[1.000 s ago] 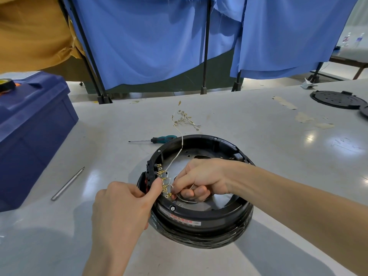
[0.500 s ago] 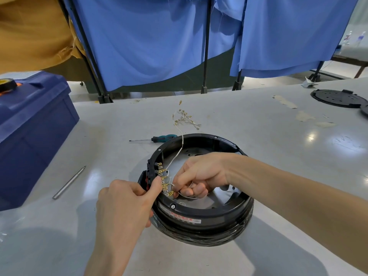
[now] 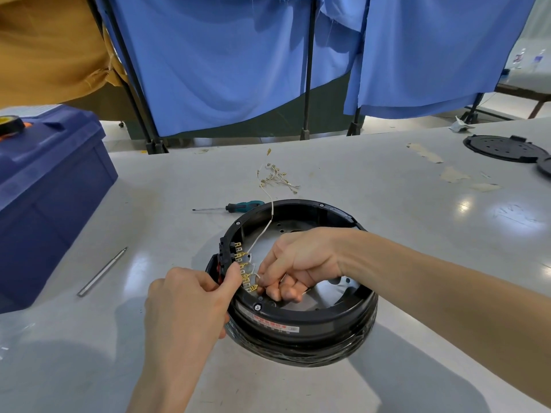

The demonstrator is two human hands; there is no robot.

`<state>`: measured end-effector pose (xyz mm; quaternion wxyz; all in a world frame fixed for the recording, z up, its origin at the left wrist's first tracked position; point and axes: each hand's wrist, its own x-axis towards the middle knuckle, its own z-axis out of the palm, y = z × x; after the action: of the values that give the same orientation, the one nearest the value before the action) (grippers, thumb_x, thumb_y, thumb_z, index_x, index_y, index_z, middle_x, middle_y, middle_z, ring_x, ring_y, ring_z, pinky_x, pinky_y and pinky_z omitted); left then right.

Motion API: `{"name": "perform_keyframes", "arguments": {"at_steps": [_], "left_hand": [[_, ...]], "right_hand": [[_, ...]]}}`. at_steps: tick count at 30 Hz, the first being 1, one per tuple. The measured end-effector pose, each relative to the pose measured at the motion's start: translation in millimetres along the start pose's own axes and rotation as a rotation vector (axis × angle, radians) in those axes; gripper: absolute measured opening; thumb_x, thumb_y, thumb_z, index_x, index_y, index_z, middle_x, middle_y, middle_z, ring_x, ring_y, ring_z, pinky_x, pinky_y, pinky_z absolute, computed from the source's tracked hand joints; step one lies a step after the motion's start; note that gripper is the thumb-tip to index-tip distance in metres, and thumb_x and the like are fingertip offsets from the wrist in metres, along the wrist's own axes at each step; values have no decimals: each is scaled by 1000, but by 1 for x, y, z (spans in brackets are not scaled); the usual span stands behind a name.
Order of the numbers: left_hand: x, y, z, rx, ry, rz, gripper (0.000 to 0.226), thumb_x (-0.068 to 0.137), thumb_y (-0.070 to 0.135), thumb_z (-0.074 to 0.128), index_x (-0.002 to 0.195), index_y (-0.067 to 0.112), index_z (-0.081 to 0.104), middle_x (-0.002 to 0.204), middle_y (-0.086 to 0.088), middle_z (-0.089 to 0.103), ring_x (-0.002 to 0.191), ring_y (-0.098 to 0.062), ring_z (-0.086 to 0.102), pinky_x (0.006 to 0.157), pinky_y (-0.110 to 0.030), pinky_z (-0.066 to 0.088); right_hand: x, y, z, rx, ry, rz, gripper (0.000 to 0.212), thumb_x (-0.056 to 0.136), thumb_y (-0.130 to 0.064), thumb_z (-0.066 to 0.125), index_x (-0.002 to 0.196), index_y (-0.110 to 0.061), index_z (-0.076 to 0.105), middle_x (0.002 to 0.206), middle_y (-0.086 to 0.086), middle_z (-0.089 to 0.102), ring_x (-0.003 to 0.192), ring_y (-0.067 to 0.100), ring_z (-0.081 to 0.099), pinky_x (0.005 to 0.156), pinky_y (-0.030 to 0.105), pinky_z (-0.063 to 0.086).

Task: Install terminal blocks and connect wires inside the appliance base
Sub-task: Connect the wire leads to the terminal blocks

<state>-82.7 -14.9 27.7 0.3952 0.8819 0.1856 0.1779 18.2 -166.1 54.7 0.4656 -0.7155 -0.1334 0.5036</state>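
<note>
not much moved. my left hand (image 3: pixel 190 305) still grips the terminal block (image 3: pixel 225 252) on the base (image 3: pixel 313 324) rim; my right hand (image 3: pixel 298 260) pinches a white wire (image 3: pixel 270 217) inside the base, on the desk (image 3: pixel 417 234).

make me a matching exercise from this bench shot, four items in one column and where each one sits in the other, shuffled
1 screwdriver
2 metal rod
3 tape roll
4 black disc

A on top of the blue bin
B far right end of the table
C just behind the appliance base
D on the table between the blue bin and the appliance base

Pairs: 1-C, 2-D, 3-A, 4-B
</note>
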Motion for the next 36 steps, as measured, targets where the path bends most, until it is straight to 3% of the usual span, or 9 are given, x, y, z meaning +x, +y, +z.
{"name": "perform_keyframes", "arguments": {"at_steps": [6, 13, 17, 21, 23, 26, 31, 36], "left_hand": [[-4, 0, 3, 58, 1, -5, 58, 78, 54, 58, 37, 13, 57, 34, 1, 54, 58, -28, 61, 63, -39, 54], [-19, 3, 12, 189, 120, 35, 62, 82, 61, 43, 49, 12, 61, 48, -11, 60, 63, -37, 57, 62, -41, 51], [-23, 2, 16, 187, 136, 81, 56, 87, 55, 46, 60, 10, 66, 55, -14, 64, 66, -40, 56, 64, -44, 50], [-29, -4, 19, 259, 101, 143, 44, 97, 35, 40, 75, 9, 68, 62, -15, 64, 59, -37, 46, 58, -37, 42], [-35, -4, 19, 159, 136, 154, 41, 91, 31, 57, 57, 10, 62, 52, -19, 59, 53, -41, 47, 55, -39, 39], [-39, -4, 21, 73, 158, 115, 53, 87, 40, 60, 43, 20, 39, 46, -17, 54, 56, -44, 51, 57, -41, 41], [-38, -7, 22, 32, 215, 178, 55, 80, 56, 47, 43, 14, 49, 40, -3, 50, 49, -38, 51, 54, -36, 43], [-38, -11, 24, -119, 278, 53, 40, 72, 62, 69, 49, 32, 57, 44, 10, 53, 56, -26, 58, 62, -32, 45]], "right_hand": [[-2, 1, 7, 30, 59, 7, 16, 98, 3, 47, 87, 2, 58, 52, 5, 61, 38, 7, 56, 42, 17, 50], [-5, 3, 12, 101, 110, 3, 16, 97, 6, 47, 86, 3, 58, 51, 6, 61, 40, 7, 60, 42, 17, 50], [-6, 3, 16, 128, 143, 13, 16, 97, 5, 49, 84, 2, 58, 51, 6, 60, 37, 7, 56, 39, 17, 47], [0, 3, 21, 206, 177, 77, 23, 96, 10, 40, 79, -1, 51, 41, 5, 53, 28, 4, 38, 31, 12, 31], [3, 2, 23, 250, 165, 112, 26, 97, 8, 35, 76, -2, 46, 38, 4, 49, 25, 3, 32, 28, 12, 26], [5, -1, 27, 277, 175, 132, 31, 96, 7, 31, 70, -4, 43, 36, 4, 47, 22, 2, 29, 27, 11, 22], [3, 1, 27, 306, 187, 128, 29, 95, 7, 31, 72, -4, 45, 39, 5, 47, 23, 3, 31, 27, 12, 23], [0, 3, 27, 294, 215, 131, 22, 91, 9, 36, 77, -1, 50, 41, 5, 50, 26, 4, 34, 28, 12, 25]]}}
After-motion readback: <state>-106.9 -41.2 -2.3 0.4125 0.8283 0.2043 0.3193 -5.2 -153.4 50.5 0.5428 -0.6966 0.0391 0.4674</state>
